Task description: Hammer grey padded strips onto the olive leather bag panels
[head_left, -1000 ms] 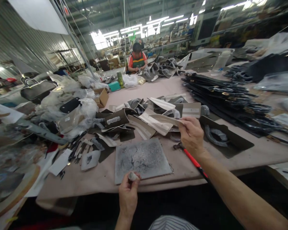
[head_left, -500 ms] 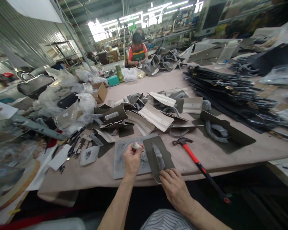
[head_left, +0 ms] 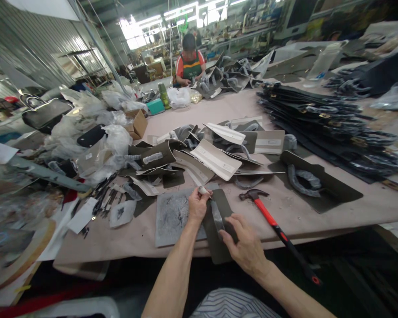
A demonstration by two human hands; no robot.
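Note:
A dark olive leather piece [head_left: 216, 247] with a grey wrapped strip on it lies over the right side of a scuffed grey work slab [head_left: 174, 216], hanging past the table's front edge. My left hand [head_left: 198, 204] is closed round a small pale cylindrical tool [head_left: 203, 191] and presses its tip at the piece's top left corner. My right hand [head_left: 245, 245] lies on the piece's lower right part, fingers bent and pinching it down.
A red-handled hammer [head_left: 275, 227] lies just right of the piece. Behind are several cut leather panels [head_left: 215, 161], stacked black straps [head_left: 321, 119] at right, plastic bags and a black handbag [head_left: 44, 112] at left. A person [head_left: 189, 62] works at the table's far end.
My right hand brought a leather piece from the pile down onto the slab and now holds it there. My left hand moved forward and right with its tool to the piece's top edge.

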